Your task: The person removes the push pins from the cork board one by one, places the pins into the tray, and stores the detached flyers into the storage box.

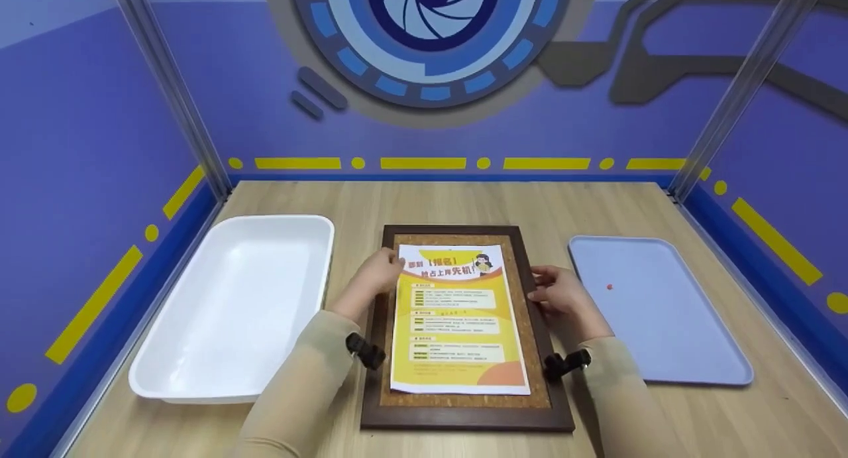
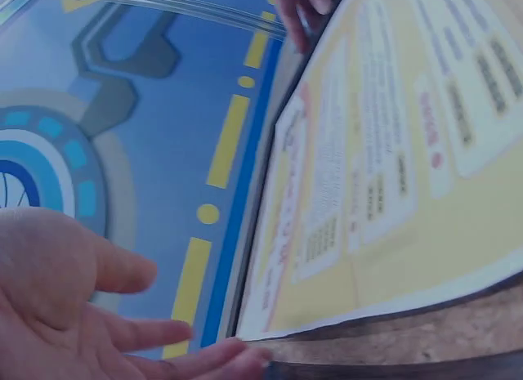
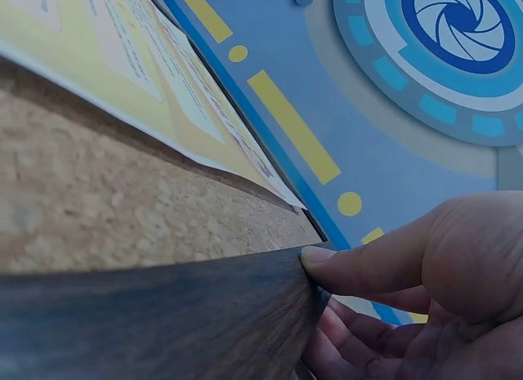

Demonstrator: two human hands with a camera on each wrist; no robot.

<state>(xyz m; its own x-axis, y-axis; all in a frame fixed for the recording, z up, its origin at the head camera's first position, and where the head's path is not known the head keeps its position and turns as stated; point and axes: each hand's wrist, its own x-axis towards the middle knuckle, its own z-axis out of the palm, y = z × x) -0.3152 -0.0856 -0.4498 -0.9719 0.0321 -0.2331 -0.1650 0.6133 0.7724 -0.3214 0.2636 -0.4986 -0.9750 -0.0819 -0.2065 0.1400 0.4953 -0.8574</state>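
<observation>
A: Where's the poster?
B: Yellow poster (image 1: 457, 319) lies on the cork (image 3: 82, 176), inside the dark-wood frame (image 1: 467, 418). Board's on the table (image 1: 437, 203), between the white tub (image 1: 232, 299) and the light-blue tray (image 1: 669, 325).
A: Hands?
B: Right hand (image 1: 562, 289) pinches the frame's right rail, thumb on top, fingers at the outer side. Left hand (image 1: 372, 272) is at the poster's top-left corner, fingers mostly straight and apart. Can't tell if they press the paper.
A: Alignment?
B: More cork shows on the right than the left. Looks like a small nudge right would centre it. Edge lifts off the cork in the right wrist view, so I'd smooth it flat from the middle out.
A: Risk?
B: Pushing one corner could skew or buckle the sheet. Light fingertips; let the right grip steady the frame.
</observation>
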